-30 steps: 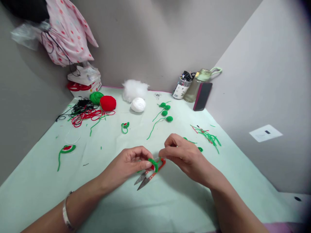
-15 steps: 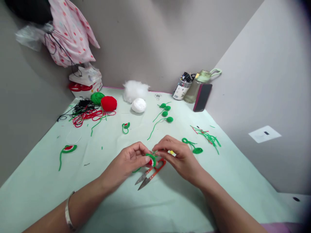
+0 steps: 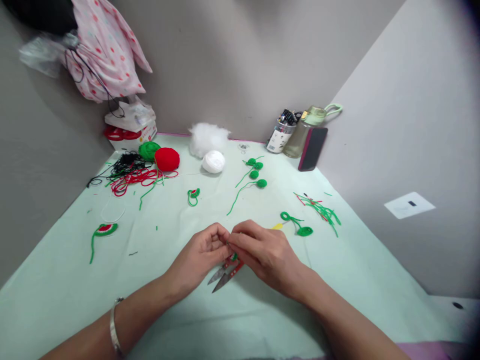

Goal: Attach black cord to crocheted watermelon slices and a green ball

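My left hand (image 3: 204,252) is closed around a small crocheted watermelon slice (image 3: 234,257); only a bit of its green and white edge shows. My right hand (image 3: 258,250) meets it there, thumb and fingers pinched on the slice's green yarn and covering most of the piece. Directly below the hands, thread snips (image 3: 222,280) with orange handles lie on the table, blades pointing toward me and to the left. A yellow-handled tool (image 3: 277,226) pokes out behind my right hand, beside a green crocheted leaf (image 3: 305,231) with a looped stem.
Two more watermelon slices (image 3: 106,229) (image 3: 194,193) lie left and ahead. Green crocheted balls (image 3: 261,183) and yarn scraps (image 3: 324,212) sit to the right. Farther back are a red yarn ball (image 3: 167,159), a white yarn ball (image 3: 213,162), stuffing (image 3: 208,139), a phone (image 3: 313,149) and a bottle (image 3: 298,140).
My right hand has moved left and in against my left fingertips, now covering most of the watermelon slice and the snips' handles. The yellow-handled tool shows more.
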The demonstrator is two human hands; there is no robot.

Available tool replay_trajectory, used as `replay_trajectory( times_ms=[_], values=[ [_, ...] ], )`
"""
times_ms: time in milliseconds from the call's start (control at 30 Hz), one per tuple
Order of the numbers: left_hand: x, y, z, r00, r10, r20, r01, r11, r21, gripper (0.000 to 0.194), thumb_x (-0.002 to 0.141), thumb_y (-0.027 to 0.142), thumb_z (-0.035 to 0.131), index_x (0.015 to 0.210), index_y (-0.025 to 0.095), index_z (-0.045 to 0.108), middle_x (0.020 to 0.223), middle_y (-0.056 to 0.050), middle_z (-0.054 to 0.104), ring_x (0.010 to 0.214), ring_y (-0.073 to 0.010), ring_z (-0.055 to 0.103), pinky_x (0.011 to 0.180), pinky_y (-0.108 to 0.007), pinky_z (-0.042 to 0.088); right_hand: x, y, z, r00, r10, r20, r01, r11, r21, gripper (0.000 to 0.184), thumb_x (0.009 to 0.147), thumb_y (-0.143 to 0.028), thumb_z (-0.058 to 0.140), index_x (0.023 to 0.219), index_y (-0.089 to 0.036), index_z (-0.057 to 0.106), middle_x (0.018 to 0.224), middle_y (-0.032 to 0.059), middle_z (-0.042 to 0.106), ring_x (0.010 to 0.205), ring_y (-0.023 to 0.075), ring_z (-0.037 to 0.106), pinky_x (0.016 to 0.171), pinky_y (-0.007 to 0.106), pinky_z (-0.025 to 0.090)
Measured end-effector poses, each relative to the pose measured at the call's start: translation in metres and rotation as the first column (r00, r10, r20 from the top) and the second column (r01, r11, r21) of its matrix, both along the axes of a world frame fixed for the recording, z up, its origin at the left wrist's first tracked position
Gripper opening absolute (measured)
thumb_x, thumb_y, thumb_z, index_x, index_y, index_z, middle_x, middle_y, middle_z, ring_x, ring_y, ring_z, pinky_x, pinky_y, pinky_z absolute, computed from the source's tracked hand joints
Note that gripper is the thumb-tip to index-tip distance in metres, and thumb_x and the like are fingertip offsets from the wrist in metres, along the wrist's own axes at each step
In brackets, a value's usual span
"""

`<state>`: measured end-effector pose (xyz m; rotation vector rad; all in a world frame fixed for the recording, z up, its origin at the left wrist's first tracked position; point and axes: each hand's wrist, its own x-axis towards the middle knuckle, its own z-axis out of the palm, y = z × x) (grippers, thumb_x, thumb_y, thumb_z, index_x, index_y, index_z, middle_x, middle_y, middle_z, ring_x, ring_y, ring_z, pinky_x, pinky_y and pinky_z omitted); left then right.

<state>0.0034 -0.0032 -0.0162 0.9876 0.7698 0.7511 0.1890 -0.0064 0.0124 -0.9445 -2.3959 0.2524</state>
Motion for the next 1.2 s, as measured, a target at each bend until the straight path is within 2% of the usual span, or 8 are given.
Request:
replay_trajectory(
  times_ms=[100, 167, 233, 533, 700, 933, 1033, 1200],
  values=[
    [-0.003, 0.003, 0.002, 0.999, -0.034, -0.011, 0.034, 0.999, 0.018, 0.020, 0.083, 0.032, 0.067, 0.086, 0.017, 0.054, 0.077, 0.001, 0.061, 0.072, -0.0131, 0.060, 0.070, -0.026, 0.047, -0.001, -0.001, 0.007, 0.980, -0.033, -0.194, 0.007, 0.991, -0.135, 0.018, 0.095, -0.015, 0.048, 0.095, -0.018, 0.066, 0.098, 0.0075, 0.066, 0.070, 0.0101, 0.061, 0.062, 0.021, 0.050],
    [-0.004, 0.004, 0.005, 0.998, -0.049, -0.038, 0.051, 0.998, 0.028, 0.018, 0.083, 0.029, 0.067, 0.087, 0.017, 0.054, 0.071, 0.002, 0.060, 0.065, -0.0111, 0.058, 0.066, -0.025, 0.047, -0.002, -0.001, 0.011, 0.948, -0.069, -0.310, -0.033, 0.949, -0.314, 0.017, 0.095, -0.015, 0.049, 0.094, -0.018, 0.065, 0.091, 0.0058, 0.068, 0.073, 0.0110, 0.063, 0.065, 0.022, 0.052],
    [-0.006, 0.005, 0.007, 0.996, -0.066, -0.054, 0.068, 0.997, 0.038, 0.017, 0.084, 0.029, 0.066, 0.089, 0.017, 0.054, 0.063, 0.005, 0.057, 0.056, -0.0093, 0.055, 0.059, -0.022, 0.046, -0.003, -0.001, 0.013, 0.920, -0.090, -0.382, -0.069, 0.921, -0.383, 0.015, 0.094, -0.014, 0.052, 0.093, -0.017, 0.066, 0.086, 0.0045, 0.068, 0.075, 0.0118, 0.064, 0.067, 0.022, 0.053],
    [-0.009, 0.006, 0.018, 0.996, -0.090, -0.023, 0.091, 0.996, 0.023, 0.021, 0.080, 0.032, 0.069, 0.087, 0.016, 0.057, 0.058, 0.005, 0.057, 0.047, -0.0071, 0.053, 0.051, -0.020, 0.044, -0.008, -0.005, 0.012, 0.861, -0.069, -0.504, -0.042, 0.978, -0.205, 0.015, 0.086, -0.006, 0.062, 0.089, -0.019, 0.071, 0.091, 0.0057, 0.068, 0.082, 0.0130, 0.064, 0.071, 0.024, 0.054],
    [-0.012, 0.007, 0.017, 0.995, -0.100, 0.017, 0.100, 0.995, -0.013, 0.022, 0.080, 0.034, 0.070, 0.088, 0.016, 0.059, 0.052, 0.005, 0.058, 0.044, -0.0080, 0.054, 0.050, -0.019, 0.043, -0.007, -0.008, 0.011, 0.861, -0.062, -0.505, -0.013, 0.990, -0.144, 0.022, 0.084, -0.001, 0.061, 0.094, -0.019, 0.071, 0.094, 0.0062, 0.068, 0.085, 0.0136, 0.064, 0.071, 0.023, 0.054],
    [-0.011, 0.006, 0.011, 0.986, -0.122, 0.116, 0.130, 0.990, -0.061, 0.019, 0.083, 0.033, 0.067, 0.090, 0.016, 0.063, 0.062, 0.003, 0.059, 0.044, -0.0068, 0.053, 0.047, -0.019, 0.043, -0.009, -0.006, 0.011, 0.874, -0.018, -0.486, -0.024, 0.996, -0.080, 0.023, 0.084, 0.001, 0.060, 0.092, -0.017, 0.070, 0.092, 0.0065, 0.067, 0.083, 0.0134, 0.064, 0.069, 0.022, 0.053],
    [-0.009, 0.005, 0.009, 0.983, -0.134, 0.122, 0.142, 0.988, -0.059, 0.020, 0.087, 0.035, 0.063, 0.089, 0.015, 0.062, 0.058, 0.003, 0.058, 0.044, -0.0074, 0.052, 0.049, -0.020, 0.044, -0.009, -0.005, 0.010, 0.884, -0.016, -0.468, -0.026, 0.996, -0.083, 0.024, 0.084, 0.002, 0.059, 0.094, -0.017, 0.069, 0.093, 0.0071, 0.067, 0.083, 0.0137, 0.063, 0.069, 0.023, 0.052],
    [-0.009, 0.006, 0.011, 0.991, -0.120, 0.063, 0.121, 0.992, -0.022, 0.021, 0.085, 0.037, 0.064, 0.087, 0.016, 0.059, 0.057, 0.002, 0.059, 0.046, -0.0095, 0.057, 0.050, -0.020, 0.046, -0.009, -0.009, 0.011, 0.900, 0.011, -0.436, -0.005, 1.000, 0.016, 0.025, 0.084, 0.002, 0.057, 0.096, -0.015, 0.069, 0.093, 0.0085, 0.067, 0.080, 0.0138, 0.062, 0.070, 0.026, 0.051]
  ],
)
